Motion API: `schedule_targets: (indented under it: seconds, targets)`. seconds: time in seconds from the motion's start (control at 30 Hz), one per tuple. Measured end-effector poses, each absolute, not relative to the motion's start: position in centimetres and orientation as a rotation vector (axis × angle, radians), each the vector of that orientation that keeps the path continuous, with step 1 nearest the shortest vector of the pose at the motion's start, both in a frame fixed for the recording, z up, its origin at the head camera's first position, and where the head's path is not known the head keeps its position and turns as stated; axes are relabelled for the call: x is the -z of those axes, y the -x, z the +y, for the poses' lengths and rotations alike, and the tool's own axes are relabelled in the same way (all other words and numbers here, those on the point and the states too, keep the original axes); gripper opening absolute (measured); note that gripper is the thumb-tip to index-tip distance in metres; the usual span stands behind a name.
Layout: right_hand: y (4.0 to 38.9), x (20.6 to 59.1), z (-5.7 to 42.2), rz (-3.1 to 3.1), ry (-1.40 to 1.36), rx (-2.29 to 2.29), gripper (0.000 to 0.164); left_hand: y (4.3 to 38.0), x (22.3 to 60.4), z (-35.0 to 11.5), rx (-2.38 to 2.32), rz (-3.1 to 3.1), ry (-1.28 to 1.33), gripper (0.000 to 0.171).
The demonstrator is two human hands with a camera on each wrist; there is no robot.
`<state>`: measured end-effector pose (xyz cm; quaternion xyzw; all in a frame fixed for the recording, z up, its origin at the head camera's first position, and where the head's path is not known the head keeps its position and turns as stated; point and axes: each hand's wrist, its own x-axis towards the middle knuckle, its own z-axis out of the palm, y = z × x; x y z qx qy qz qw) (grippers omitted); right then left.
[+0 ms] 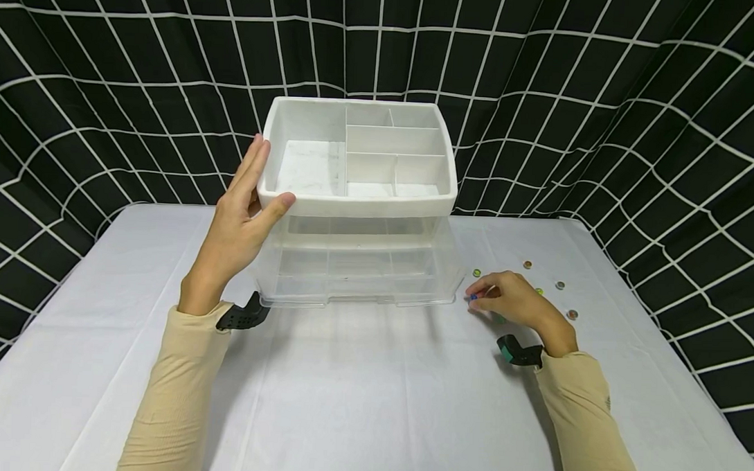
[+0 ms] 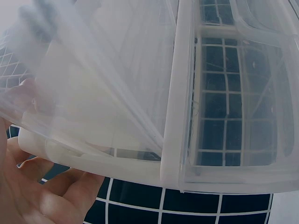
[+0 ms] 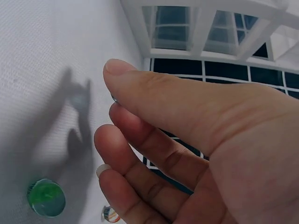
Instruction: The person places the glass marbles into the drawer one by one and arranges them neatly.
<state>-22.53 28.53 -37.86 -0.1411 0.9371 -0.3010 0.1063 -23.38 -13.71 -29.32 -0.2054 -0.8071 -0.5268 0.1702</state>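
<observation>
My left hand [image 1: 230, 223] grips the front left corner of a white plastic drawer organizer [image 1: 359, 207], thumb on the front of the rim and fingers along its side. Divided compartments show in its top, above clear drawers [image 1: 356, 283]. In the left wrist view, fingers [image 2: 70, 186] bend against the organizer's white edge. Beside the organizer's right side, my right hand [image 1: 512, 296] pinches a small blue bead [image 1: 473, 297] between thumb and fingertips, low over the table. The thumb hides most of that bead in the right wrist view.
Several small round glass pieces lie around the right hand, among them a green one [image 3: 46, 198], an orange-brown one [image 1: 528, 264] and a grey one [image 1: 560, 285]. White cloth [image 1: 346, 401] covers the table. Black grid-patterned curtains [image 1: 202, 56] stand behind it and along both sides.
</observation>
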Motion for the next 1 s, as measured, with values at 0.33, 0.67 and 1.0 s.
schedule_targets:
  seconds: [0.33, 0.67, 1.0]
  targets:
    - [22.4, 37.4, 28.6, 2.780, 0.440, 0.859, 0.022, 23.3, 29.3, -13.8, 1.498, -2.289, 0.583, 0.073]
    - [21.9, 36.5, 28.7, 2.800, 0.448, 0.877, 0.023, 23.4, 29.3, -13.7, 1.503, -2.286, 0.589, 0.073]
    - [21.4, 35.6, 28.1, 2.826, 0.474, 0.934, 0.022, 23.5, 29.4, -13.7, 1.507, -2.287, 0.586, 0.073]
